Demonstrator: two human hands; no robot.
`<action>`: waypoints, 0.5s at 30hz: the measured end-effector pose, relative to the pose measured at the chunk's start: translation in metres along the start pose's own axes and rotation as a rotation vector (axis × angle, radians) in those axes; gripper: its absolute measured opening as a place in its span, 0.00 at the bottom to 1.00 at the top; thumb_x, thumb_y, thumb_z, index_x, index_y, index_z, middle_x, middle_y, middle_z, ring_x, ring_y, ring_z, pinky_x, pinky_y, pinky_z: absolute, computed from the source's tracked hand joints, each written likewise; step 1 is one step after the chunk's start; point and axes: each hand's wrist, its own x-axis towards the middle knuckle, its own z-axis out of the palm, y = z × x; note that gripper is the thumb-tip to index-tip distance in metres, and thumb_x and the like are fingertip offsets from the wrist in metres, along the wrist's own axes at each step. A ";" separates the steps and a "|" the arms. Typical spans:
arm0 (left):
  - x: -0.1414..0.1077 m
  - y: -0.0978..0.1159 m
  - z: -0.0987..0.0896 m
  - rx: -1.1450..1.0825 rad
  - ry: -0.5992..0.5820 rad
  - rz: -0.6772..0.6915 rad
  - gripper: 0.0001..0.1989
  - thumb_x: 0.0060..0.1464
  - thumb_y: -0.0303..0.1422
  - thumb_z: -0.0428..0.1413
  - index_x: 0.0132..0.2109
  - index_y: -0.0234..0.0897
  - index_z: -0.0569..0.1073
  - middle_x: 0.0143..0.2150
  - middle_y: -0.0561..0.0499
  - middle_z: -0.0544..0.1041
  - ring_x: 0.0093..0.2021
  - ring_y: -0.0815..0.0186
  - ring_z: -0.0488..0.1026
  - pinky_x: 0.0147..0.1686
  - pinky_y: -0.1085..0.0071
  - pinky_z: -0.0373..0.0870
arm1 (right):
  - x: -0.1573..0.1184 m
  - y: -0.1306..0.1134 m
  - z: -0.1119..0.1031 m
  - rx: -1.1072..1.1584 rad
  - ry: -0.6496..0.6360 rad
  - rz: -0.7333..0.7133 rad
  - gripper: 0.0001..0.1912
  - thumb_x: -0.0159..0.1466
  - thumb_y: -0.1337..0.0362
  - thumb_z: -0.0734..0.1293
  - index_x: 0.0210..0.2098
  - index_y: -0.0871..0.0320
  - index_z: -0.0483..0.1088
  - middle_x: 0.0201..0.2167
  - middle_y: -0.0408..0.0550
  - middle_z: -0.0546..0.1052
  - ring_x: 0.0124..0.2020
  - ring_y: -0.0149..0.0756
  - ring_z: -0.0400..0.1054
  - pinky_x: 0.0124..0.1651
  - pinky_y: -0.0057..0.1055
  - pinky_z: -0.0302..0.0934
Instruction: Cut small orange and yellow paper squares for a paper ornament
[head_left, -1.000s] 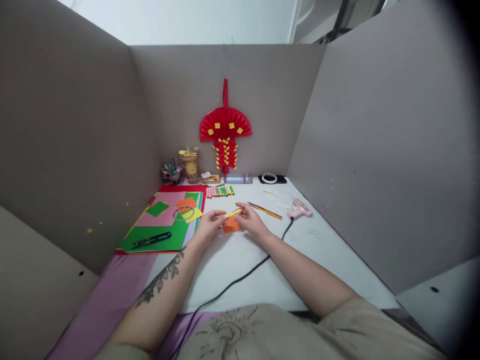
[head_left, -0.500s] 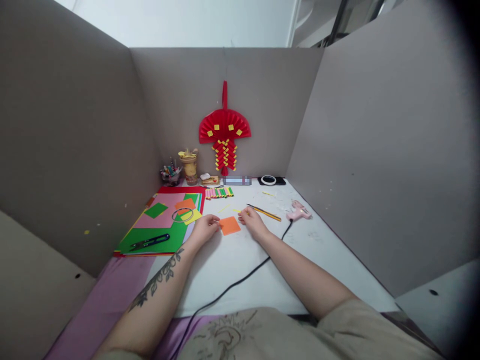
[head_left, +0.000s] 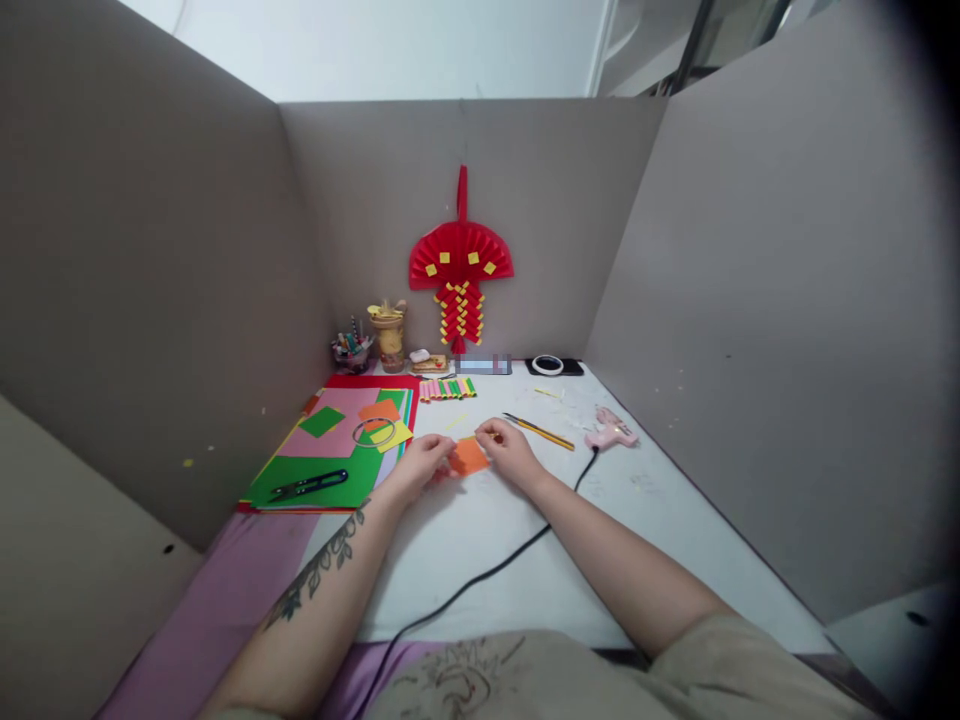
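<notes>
An orange paper square [head_left: 470,458] is between my two hands, low over the white table. My left hand [head_left: 421,468] pinches its left edge between thumb and fingers. At the paper's upper right corner, the fingers of my right hand [head_left: 514,456] are closed, with a bit of a thin yellow strip at their tips, mostly hidden. Another thin yellow strip [head_left: 456,421] lies on the table just beyond. Right of that lie a yellow craft knife [head_left: 551,437] and a pink glue gun [head_left: 611,432].
Coloured paper sheets [head_left: 300,482] lie at the left, with thread snips [head_left: 309,486] and a ring [head_left: 374,432] on them. Small rolled paper tubes [head_left: 448,390] stand in a row behind. A black cord [head_left: 480,577] crosses the table. A red paper ornament [head_left: 461,262] hangs on the back panel.
My right hand has come closer to the orange square and now overlaps its right corner. My left hand keeps its pinch. The whole view has shifted slightly.
</notes>
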 end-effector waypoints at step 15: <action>0.001 0.002 0.004 0.096 0.037 0.150 0.12 0.47 0.41 0.55 0.31 0.35 0.70 0.22 0.54 0.71 0.18 0.74 0.62 0.18 0.78 0.54 | -0.008 -0.011 0.015 0.351 -0.122 0.211 0.11 0.54 0.57 0.65 0.32 0.58 0.66 0.26 0.43 0.71 0.28 0.31 0.64 0.32 0.28 0.59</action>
